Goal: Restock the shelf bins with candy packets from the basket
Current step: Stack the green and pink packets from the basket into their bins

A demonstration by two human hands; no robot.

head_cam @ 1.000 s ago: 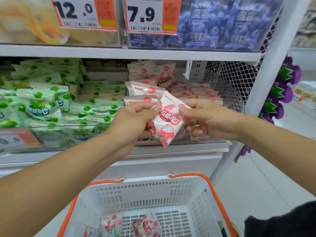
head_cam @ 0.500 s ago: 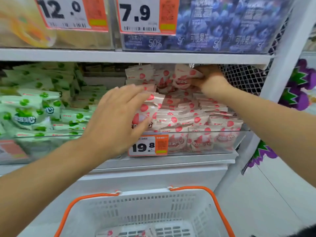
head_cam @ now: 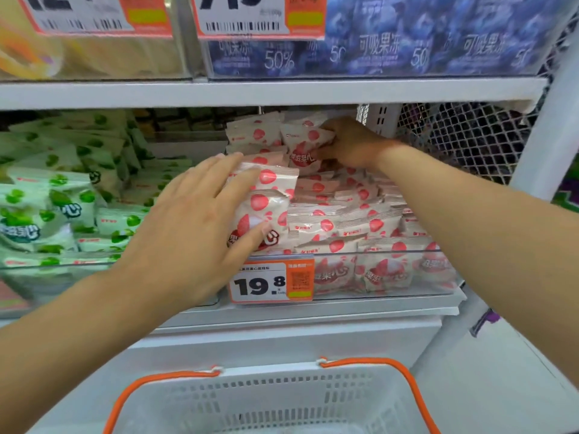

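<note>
**Mia:** Under the blue packs [head_cam: 376,51] on the top shelf, what do you see?

**Ben:** I see a clear bin [head_cam: 391,277] full of pink and white candy packets [head_cam: 360,214]. Most lie flat in a pile. On its front is an orange price tag [head_cam: 272,281]. Just beside it on the left is a bin of green packets [head_cam: 47,208]. On the right is a wire mesh wall [head_cam: 463,136] and a white post [head_cam: 545,136].

**Mia:** Where are the hands?

**Ben:** The left hand [head_cam: 194,227] is flat with straight fingers. It presses on a standing pink packet [head_cam: 269,208] at the front left of the bin. That packet stands tall, with its top edge up, and its face looks at us. The hand hides its left side.

**Mia:** And the other one?

**Ben:** The right hand [head_cam: 351,145] is far back, near the top of the pile. Its fingers curl on a back packet [head_cam: 305,148]. That one stands up too, tipped a bit, its face toward us.

**Mia:** What is down low?

**Ben:** A white basket [head_cam: 282,399] with orange handles [head_cam: 391,371] sits below the shelf. I cannot see inside it.
</note>
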